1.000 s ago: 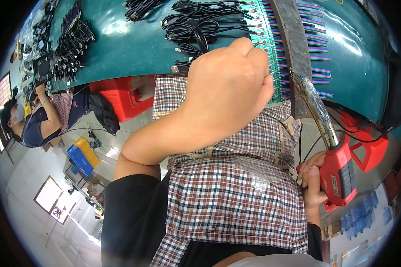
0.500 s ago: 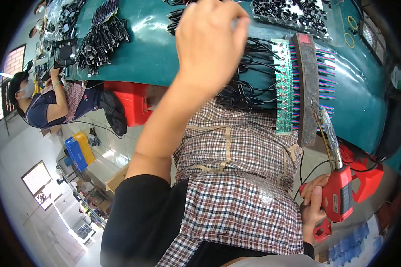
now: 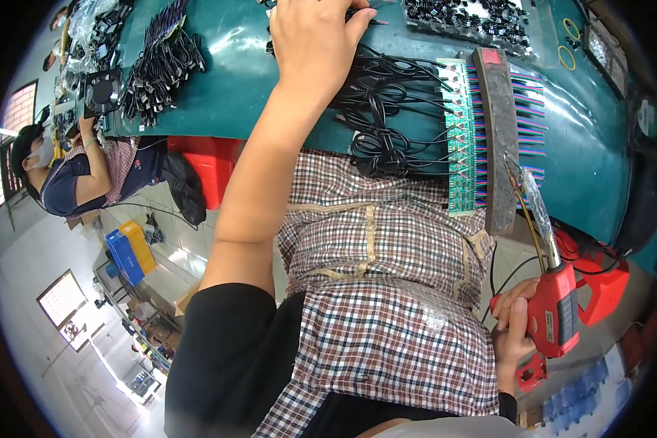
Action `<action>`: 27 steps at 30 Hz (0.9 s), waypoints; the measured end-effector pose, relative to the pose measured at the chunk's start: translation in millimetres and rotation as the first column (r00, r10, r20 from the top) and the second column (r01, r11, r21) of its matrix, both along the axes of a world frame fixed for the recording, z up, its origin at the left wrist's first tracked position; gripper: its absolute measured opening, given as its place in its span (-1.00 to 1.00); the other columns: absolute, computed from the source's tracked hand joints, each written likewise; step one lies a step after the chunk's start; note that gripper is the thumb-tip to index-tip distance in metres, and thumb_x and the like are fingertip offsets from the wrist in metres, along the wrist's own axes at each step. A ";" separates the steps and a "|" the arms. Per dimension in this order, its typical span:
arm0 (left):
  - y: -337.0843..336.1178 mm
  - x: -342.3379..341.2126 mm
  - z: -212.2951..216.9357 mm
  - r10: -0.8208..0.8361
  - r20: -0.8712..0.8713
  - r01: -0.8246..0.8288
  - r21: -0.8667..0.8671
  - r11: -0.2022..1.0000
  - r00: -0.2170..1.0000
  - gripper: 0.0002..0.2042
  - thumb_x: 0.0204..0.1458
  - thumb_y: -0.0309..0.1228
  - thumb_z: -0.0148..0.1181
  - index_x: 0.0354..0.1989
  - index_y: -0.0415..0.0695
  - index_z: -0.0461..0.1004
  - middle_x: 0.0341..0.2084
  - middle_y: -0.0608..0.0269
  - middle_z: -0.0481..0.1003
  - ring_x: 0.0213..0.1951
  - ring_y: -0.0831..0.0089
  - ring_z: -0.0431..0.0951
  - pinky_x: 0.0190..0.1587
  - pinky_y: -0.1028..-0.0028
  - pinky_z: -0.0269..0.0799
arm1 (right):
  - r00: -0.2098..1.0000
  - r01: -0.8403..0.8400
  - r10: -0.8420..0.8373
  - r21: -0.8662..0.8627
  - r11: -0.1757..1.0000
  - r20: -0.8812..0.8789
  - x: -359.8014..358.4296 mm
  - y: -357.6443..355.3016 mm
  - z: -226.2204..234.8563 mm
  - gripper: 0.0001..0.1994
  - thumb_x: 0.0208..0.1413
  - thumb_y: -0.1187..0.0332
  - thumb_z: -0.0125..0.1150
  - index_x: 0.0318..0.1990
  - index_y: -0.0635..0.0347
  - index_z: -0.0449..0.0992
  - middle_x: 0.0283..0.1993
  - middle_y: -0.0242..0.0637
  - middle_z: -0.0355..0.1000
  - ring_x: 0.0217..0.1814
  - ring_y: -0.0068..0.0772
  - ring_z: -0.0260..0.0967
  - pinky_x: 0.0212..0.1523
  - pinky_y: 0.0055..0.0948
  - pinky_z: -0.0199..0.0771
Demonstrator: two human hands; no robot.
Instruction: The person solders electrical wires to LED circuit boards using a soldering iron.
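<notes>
My right hand (image 3: 515, 321) is closed round the red and black handle of a soldering gun (image 3: 555, 310). The gun's foil-wrapped barrel and thin brass tube point up to a dark bar (image 3: 498, 131) with a red end. That bar lies across striped flat wires, beside a green strip of circuit boards (image 3: 460, 139). Black cables (image 3: 379, 142) run left from the boards in coiled bundles. My left hand (image 3: 310, 36) reaches to the far edge of the view, thumb stretched out apart. Its other fingertips are hidden, with dark cables beside it.
Small black connectors fill a tray (image 3: 467, 25) at the far right of the green table (image 3: 230, 87). A cable bundle (image 3: 164, 73) and a black fan (image 3: 104, 91) lie left. A co-worker (image 3: 73, 168) sits there. Red stools (image 3: 208, 168) stand below the table edge.
My left hand has moved farther away and slightly left, uncovering more of the coiled cables. My right hand keeps its hold on the soldering gun, nearly still.
</notes>
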State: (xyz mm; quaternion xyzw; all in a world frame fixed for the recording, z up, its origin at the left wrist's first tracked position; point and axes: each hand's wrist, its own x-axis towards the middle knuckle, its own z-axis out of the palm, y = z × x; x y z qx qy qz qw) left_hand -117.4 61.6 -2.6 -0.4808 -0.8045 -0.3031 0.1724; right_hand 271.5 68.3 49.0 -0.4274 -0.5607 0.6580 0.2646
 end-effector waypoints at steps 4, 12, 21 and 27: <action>-3.8 1.7 5.1 -0.078 -0.010 0.077 -0.046 0.996 0.997 -0.87 -0.14 -0.47 0.43 -0.43 -0.11 0.58 -0.31 0.20 0.41 -0.20 0.18 0.43 -0.15 0.24 0.33 | 0.999 0.031 -0.031 0.000 1.000 -0.017 2.3 -2.4 -0.7 -0.90 0.23 0.51 0.08 -0.18 0.26 0.29 -0.40 -0.26 0.28 -0.68 -0.69 -0.03 -0.57 -0.59 0.19; -11.3 -4.6 6.2 -0.166 -0.083 0.160 -0.069 0.985 0.983 -0.89 -0.10 -0.48 0.39 -0.41 -0.12 0.56 -0.27 0.20 0.43 -0.17 0.17 0.44 -0.12 0.24 0.32 | 1.000 0.007 -0.007 0.007 1.000 0.010 5.6 -2.8 0.2 -0.91 0.25 0.50 0.07 -0.18 0.27 0.29 -0.42 -0.28 0.26 -0.67 -0.69 -0.02 -0.56 -0.58 0.18; -9.2 38.4 61.9 -0.151 0.120 0.130 0.170 0.977 0.981 -0.96 0.11 -0.59 0.23 -0.36 -0.24 0.50 -0.45 0.14 0.45 -0.40 0.26 0.48 -0.29 0.38 0.41 | 0.998 -0.006 0.005 0.015 1.000 0.070 7.4 -2.8 -0.6 -0.90 0.25 0.45 0.06 -0.22 0.24 0.28 -0.45 -0.35 0.18 -0.67 -0.68 -0.04 -0.55 -0.56 0.18; -31.8 74.7 47.4 -0.501 0.111 0.507 -0.028 0.862 0.858 -0.80 -0.15 -0.61 0.44 -0.30 -0.17 0.67 -0.43 0.22 0.62 -0.43 0.35 0.61 -0.36 0.49 0.51 | 0.997 -0.034 0.033 0.020 0.999 0.071 8.7 -2.6 2.3 -0.90 0.24 0.46 0.05 -0.21 0.25 0.28 -0.44 -0.33 0.20 -0.68 -0.68 0.00 -0.53 -0.57 0.22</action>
